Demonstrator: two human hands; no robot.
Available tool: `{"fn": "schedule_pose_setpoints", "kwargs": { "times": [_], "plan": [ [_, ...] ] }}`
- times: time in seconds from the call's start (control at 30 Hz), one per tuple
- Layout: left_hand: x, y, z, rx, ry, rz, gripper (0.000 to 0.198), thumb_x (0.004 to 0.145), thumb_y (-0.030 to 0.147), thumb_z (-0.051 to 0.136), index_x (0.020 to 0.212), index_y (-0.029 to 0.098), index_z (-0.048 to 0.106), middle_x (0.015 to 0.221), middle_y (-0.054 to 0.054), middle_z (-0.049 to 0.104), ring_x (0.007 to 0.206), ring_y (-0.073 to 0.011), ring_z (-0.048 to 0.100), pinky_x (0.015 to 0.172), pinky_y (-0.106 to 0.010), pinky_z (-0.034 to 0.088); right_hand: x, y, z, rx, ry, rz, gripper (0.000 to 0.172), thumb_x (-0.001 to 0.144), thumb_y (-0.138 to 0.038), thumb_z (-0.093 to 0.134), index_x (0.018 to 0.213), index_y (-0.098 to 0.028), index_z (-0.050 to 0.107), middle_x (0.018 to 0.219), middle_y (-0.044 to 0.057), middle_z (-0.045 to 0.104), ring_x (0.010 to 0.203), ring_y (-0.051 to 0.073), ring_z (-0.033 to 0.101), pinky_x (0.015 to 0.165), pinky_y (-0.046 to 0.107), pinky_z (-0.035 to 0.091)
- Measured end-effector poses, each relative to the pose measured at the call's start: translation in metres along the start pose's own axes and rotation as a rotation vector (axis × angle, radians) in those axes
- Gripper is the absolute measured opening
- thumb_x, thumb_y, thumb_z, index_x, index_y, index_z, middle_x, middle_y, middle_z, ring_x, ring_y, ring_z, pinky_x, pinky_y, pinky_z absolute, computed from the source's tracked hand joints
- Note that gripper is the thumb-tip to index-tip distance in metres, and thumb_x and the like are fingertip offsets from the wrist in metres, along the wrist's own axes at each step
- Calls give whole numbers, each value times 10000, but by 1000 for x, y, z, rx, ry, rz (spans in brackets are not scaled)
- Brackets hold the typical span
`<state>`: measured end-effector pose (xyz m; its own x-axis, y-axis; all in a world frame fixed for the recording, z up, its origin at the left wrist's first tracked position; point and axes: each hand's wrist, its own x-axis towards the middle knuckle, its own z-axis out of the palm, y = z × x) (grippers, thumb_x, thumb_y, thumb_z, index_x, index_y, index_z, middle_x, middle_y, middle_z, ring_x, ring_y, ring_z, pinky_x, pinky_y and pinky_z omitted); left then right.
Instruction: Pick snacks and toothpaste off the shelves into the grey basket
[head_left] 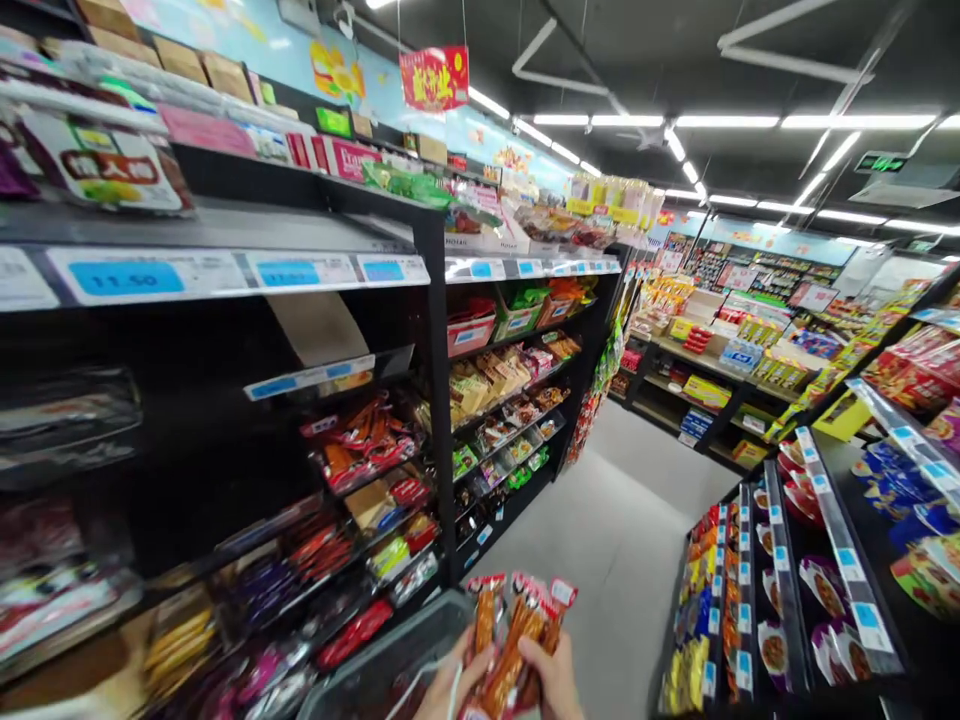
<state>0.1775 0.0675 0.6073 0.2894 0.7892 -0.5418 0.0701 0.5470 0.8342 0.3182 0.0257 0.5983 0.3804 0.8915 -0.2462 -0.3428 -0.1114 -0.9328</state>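
At the bottom centre both my hands hold a bunch of several long orange-and-red snack packets (517, 625), fanned upward. My left hand (448, 690) grips the bunch from the left, fingers curled round it. My right hand (556, 680) wraps the right side, thumb and fingers closed on the packets. Only the upper parts of both hands show above the frame's edge. Just left of my hands, a grey bin or basket (390, 660) sits low beside the shelf.
A tall black shelf unit (431, 400) full of packaged snacks with blue price tags runs along the left. Lower black shelves (787, 560) with cups and packets stand at the right. A grey floor aisle (622, 530) runs ahead to more displays (720, 360).
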Motion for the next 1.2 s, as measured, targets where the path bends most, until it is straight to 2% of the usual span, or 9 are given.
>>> {"fn": "schedule_pose_setpoints", "kwargs": {
  "times": [0.07, 0.13, 0.3, 0.47, 0.57, 0.67, 0.83, 1.0, 1.2],
  "plan": [
    [-11, 5, -3, -230, -166, 31, 768, 591, 683, 744, 1243, 286, 665, 1162, -112, 727, 1053, -346, 704, 897, -458, 542, -8, -3, 0, 103, 64, 74, 403, 540, -501, 838, 839, -253, 733, 836, 33, 769, 764, 280, 741, 757, 422, 597],
    [-16, 14, -6, -326, -213, 11, 717, 644, 606, 773, 1245, 234, 656, 1074, -112, 740, 959, -306, 721, 848, -407, 552, -13, -8, 1, 155, 88, 117, 390, 558, -472, 851, 832, -230, 716, 786, 27, 746, 665, 242, 710, 658, 364, 591],
    [-15, 32, -16, -409, -173, 17, 538, 733, 434, 756, 1205, 199, 647, 849, -33, 703, 623, -152, 636, 603, -263, 500, -18, -12, 4, 354, 84, 234, 404, 606, -479, 835, 878, -219, 687, 823, 32, 736, 675, 231, 688, 627, 338, 571],
    [-9, 38, -34, -341, -217, 70, 614, 717, 337, 783, 1277, 158, 606, 737, -16, 660, 629, -152, 616, 574, -242, 468, -22, -11, -1, 450, 95, 304, 433, 604, -456, 857, 940, -224, 713, 817, 48, 742, 709, 234, 688, 642, 327, 562],
    [0, 44, -39, -295, -150, 162, 693, 701, 379, 831, 1310, 159, 584, 832, -44, 689, 691, -170, 644, 592, -252, 473, -20, -12, -3, 485, 97, 337, 381, 606, -446, 840, 899, -236, 719, 825, 42, 746, 717, 222, 687, 661, 323, 565],
    [10, 53, -40, -243, -47, 248, 605, 678, 407, 852, 1189, 156, 649, 918, -58, 708, 666, -151, 637, 622, -264, 477, -18, -13, -3, 500, 89, 357, 329, 613, -458, 820, 840, -246, 710, 820, 42, 749, 734, 226, 688, 676, 328, 566],
    [20, 68, -36, -177, 126, 382, 400, 631, 376, 884, 902, 156, 688, 765, -3, 688, 657, -133, 610, 649, -243, 467, -14, -9, -7, 424, 33, 362, 382, 594, -511, 806, 822, -222, 701, 842, 75, 754, 793, 279, 702, 662, 360, 563],
    [24, 79, -41, -307, 53, 404, 463, 669, 402, 861, 1023, 149, 704, 867, -63, 736, 785, -195, 681, 781, -320, 532, -15, -16, -8, 332, 43, 301, 365, 631, -468, 801, 905, -248, 702, 888, 44, 753, 839, 279, 710, 702, 372, 575],
    [31, 71, -30, -306, 99, 453, 330, 718, 413, 826, 867, 147, 701, 805, -48, 708, 695, -163, 647, 696, -292, 532, -24, -20, -1, 265, -205, 336, 421, 671, -371, 796, 1060, -234, 708, 1040, 51, 751, 896, 270, 715, 766, 377, 594]
  ]
}}
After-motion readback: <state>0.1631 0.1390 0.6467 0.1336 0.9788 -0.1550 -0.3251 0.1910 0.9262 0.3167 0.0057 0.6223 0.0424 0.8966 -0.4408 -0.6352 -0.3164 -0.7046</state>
